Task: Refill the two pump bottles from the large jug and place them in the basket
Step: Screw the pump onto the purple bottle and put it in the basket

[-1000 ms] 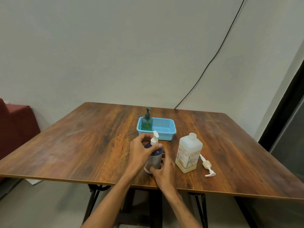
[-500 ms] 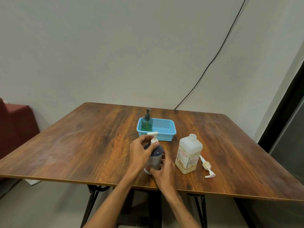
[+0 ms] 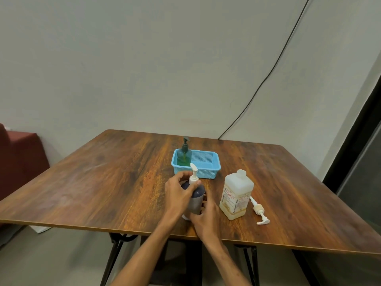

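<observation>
Two hands work one bottle near the front edge of a wooden table (image 3: 103, 182), which fills most of the lower view. Red seat (image 3: 18, 159) at far left, black cable (image 3: 266, 77) running down the wall to the table's back edge. Blue basket (image 3: 206, 173) sits mid-table, behind the hands; green pump bottle (image 3: 184, 154) stands upright in its left end, the rest of the basket bare. Large jug (image 3: 236, 196) stands upright right of the hands, cap off, mouth open, pale liquid low inside, label facing camera. Dark pump bottle (image 3: 196, 200) stands on the table between jug and left hand, just in front of the basket, apart from both. Left hand (image 3: 179, 195) comes over the bottle's shoulder, fingers curled around the white pump collar, thumb tip on the collar's right side. Right hand (image 3: 206, 219) wraps the bottle's lower body from the near side, fingers pressed together against it. White pump nozzle points up and away. Loose pump head (image 3: 259, 210) with its tube lies flat on the table right of the jug, near it, not touching.
</observation>
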